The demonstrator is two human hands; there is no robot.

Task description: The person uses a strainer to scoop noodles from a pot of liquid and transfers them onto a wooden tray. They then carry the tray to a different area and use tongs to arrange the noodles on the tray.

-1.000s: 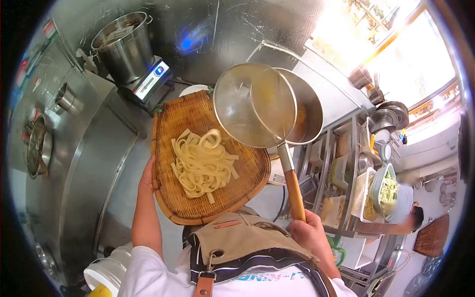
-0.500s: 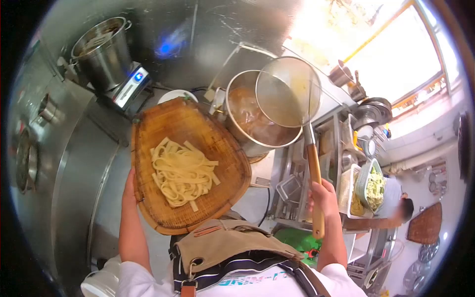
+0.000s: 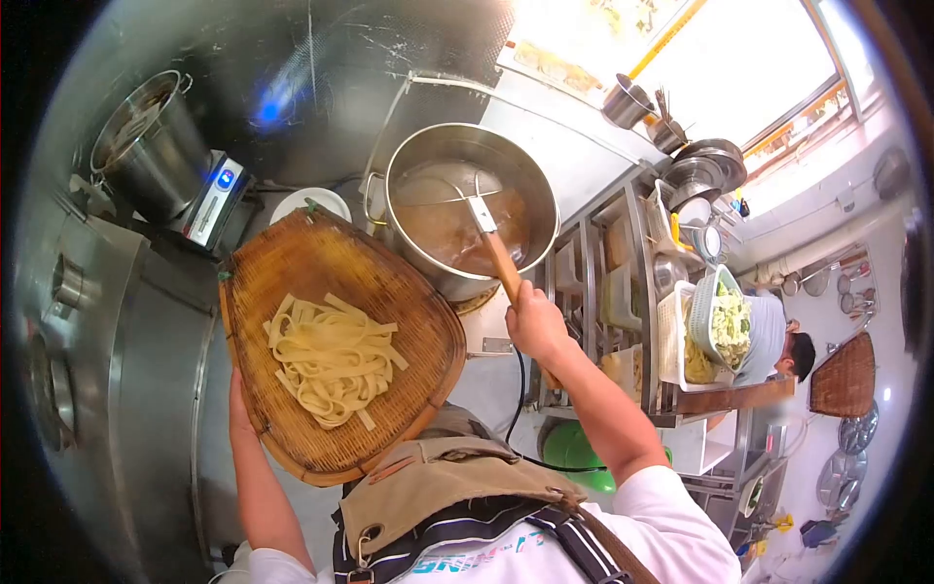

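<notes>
My left hand (image 3: 241, 404) grips the left edge of a woven bamboo tray (image 3: 292, 248), which is tilted toward me. A heap of wide flat noodles (image 3: 336, 360) lies on it. My right hand (image 3: 537, 326) is closed around the wooden handle of a round mesh strainer (image 3: 501, 261). The strainer's head is down inside a large steel pot (image 3: 420, 251), partly under the cloudy brown liquid (image 3: 457, 248). The pot stands just beyond the tray's upper right side. My left fingers are mostly hidden beneath the tray.
Another tall steel pot (image 3: 161, 161) stands at the back left beside a lit control box (image 3: 209, 209). A white round lid or plate (image 3: 311, 202) sits behind the tray. On the right, a metal rack (image 3: 593, 243) holds baskets of chopped greens (image 3: 730, 321), near another person (image 3: 764, 336).
The strainer has gone from above the pot down into its liquid, my right hand moving forward and left with it. My view has shifted right; the noodles stay on the tray.
</notes>
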